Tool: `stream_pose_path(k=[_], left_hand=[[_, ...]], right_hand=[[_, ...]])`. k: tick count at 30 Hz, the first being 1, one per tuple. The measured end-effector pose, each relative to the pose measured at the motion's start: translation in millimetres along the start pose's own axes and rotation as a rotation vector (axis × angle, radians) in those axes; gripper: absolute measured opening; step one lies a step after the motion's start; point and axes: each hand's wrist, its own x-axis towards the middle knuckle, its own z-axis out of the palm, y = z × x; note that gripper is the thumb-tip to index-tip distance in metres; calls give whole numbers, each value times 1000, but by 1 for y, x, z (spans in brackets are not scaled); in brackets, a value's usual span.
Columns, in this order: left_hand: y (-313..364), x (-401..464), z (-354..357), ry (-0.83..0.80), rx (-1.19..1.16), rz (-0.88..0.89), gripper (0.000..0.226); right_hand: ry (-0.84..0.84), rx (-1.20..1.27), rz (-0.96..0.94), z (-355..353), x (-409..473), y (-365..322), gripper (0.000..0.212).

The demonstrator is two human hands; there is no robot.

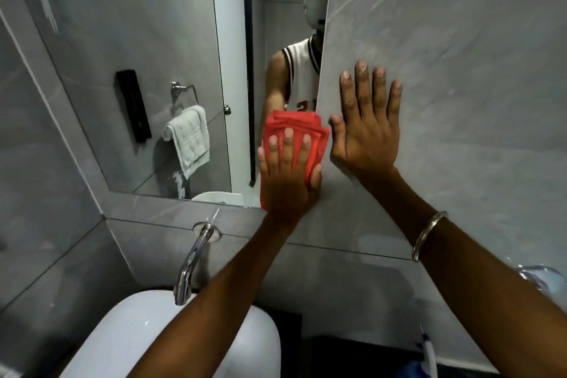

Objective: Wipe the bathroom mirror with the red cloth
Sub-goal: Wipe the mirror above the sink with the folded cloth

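Note:
The bathroom mirror fills the upper left, set in grey tile, with pale smears at its top left and near its lower edge. A folded red cloth lies flat against the mirror's lower right corner. My left hand presses on the cloth with fingers spread and the thumb hooked round its right edge. To the right, my right hand rests flat and empty on the grey tiled wall beside the mirror, fingers apart, a metal bangle on its wrist.
Below the mirror runs a tiled ledge with a chrome tap over a white basin. The mirror reflects a white towel on a ring, a black wall unit and a person in a white vest. A blue-and-white object sits at the bottom right.

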Motion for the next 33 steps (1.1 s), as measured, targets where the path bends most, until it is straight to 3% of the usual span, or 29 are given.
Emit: stream_pose_path(k=[5,10,14,18,26,33], left_hand=[[-13,-80,4,-66,8,68,70],[-7,-72,-1,-144,0,7,57],[6,16,-12,-83,-13,-29,66],[31,137,-31,-6,-67,-68,70],[46,375,-92,129,-22,95,68],[29,403,-107,80,20,214,68]], right_hand=[[-9,13,-1,2,-34,-9,70],[-87,38,2,-11,-36,-8,68],[-92,118,-46,-38,-8,2,63],[-73,204,21,-64,65,12,65],[-34,208,96,-92,249,43,68],[-73,131,63,-99,295,53,71]])
